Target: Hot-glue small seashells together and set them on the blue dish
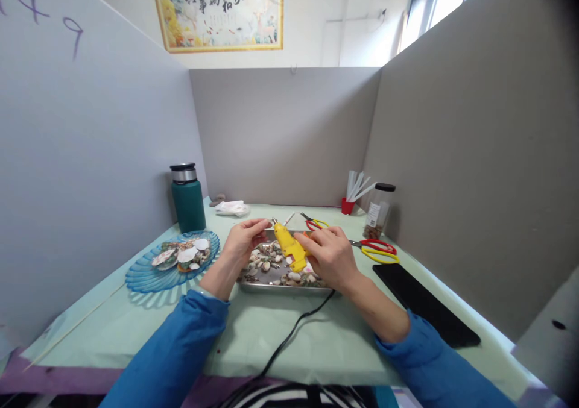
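My right hand is closed around a yellow hot glue gun, its nozzle pointing up and to the left. The fingertips of my left hand are pinched together close beside the nozzle tip; whatever they hold is too small to make out. Below both hands lies a metal tray with many small seashells in it. A black cord runs from near the tray down to the table's front edge.
At left, a blue scalloped plate bears shells, with a green bottle behind it. Scissors, a black slab, a jar and a red cup of glue sticks stand or lie right. Grey partitions surround the table.
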### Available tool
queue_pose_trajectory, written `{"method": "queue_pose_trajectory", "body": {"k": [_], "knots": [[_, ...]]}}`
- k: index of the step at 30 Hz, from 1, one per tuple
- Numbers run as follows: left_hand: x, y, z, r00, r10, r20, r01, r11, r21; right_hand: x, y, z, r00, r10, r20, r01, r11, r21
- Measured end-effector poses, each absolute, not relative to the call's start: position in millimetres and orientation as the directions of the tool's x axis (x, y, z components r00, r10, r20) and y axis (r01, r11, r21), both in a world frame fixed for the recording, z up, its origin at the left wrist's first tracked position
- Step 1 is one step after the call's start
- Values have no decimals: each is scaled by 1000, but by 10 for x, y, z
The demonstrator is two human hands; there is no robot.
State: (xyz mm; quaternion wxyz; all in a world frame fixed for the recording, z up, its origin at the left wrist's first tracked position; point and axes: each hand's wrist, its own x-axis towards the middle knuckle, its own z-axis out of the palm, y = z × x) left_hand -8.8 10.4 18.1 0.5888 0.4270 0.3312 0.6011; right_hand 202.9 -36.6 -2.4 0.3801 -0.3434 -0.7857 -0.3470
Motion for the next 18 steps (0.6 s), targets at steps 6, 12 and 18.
{"method": "queue_pose_trajectory", "body": {"k": [6, 12, 18], "knots": [[-97, 109, 186, 57, 992, 108, -439, -72, 895, 2033, -371, -18, -459, 287, 841, 820, 502, 277], [-81, 116, 169, 65, 993, 97, -425, -61, 903, 2010, -377, -25, -481, 274, 833, 807, 509, 298], [-92, 139, 153, 60, 991, 117, -413, -82, 907, 1994, -384, -29, -495, 295, 817, 807, 505, 306]]}}
